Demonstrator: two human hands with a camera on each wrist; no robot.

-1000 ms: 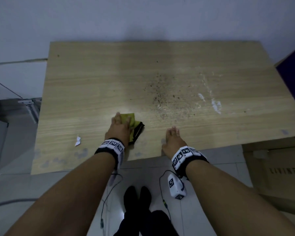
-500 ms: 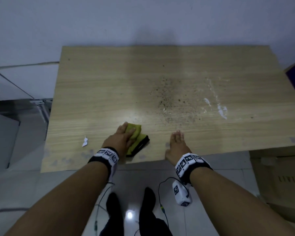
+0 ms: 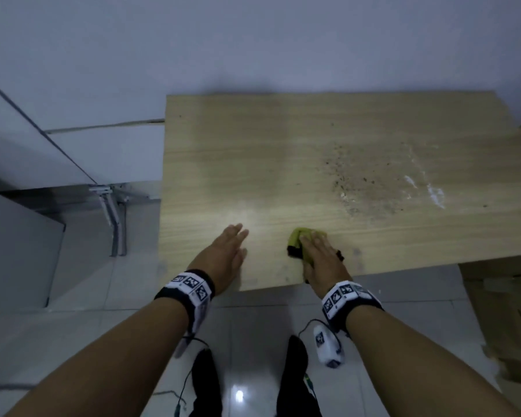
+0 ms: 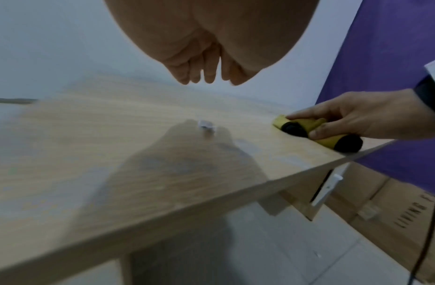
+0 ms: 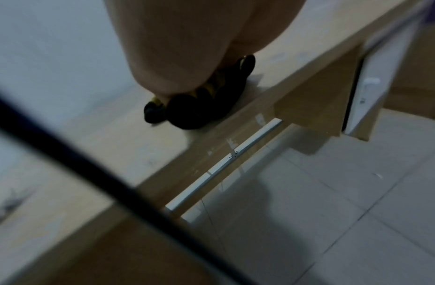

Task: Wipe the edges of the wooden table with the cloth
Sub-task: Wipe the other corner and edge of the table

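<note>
The light wooden table [image 3: 283,152] fills the head view. A folded yellow and black cloth [image 3: 295,239] lies near its front edge. My right hand [image 3: 315,251] lies over the cloth. In the left wrist view, the right hand [image 4: 353,119] has its forefinger on top of the cloth [image 4: 306,123] and its thumb against the side. The right wrist view shows the cloth [image 5: 194,110] under the palm, close to the table's front edge [image 5: 211,142]. My left hand [image 3: 233,242] is open and flat, to the left of the cloth. Its fingers [image 4: 206,75] hover above the table top.
Dark crumbs [image 3: 358,188] and white smears [image 3: 433,194] mark the table's right half. A small white paper scrap [image 4: 206,125] lies under the left hand. A cardboard box [image 3: 506,320] stands on the floor at right, and metal legs [image 3: 116,224] at left. A purple surface [image 4: 387,73] is at far right.
The cloth has passed from my left hand to my right hand. The left hand has come off it and moved left, open. The view has shifted left.
</note>
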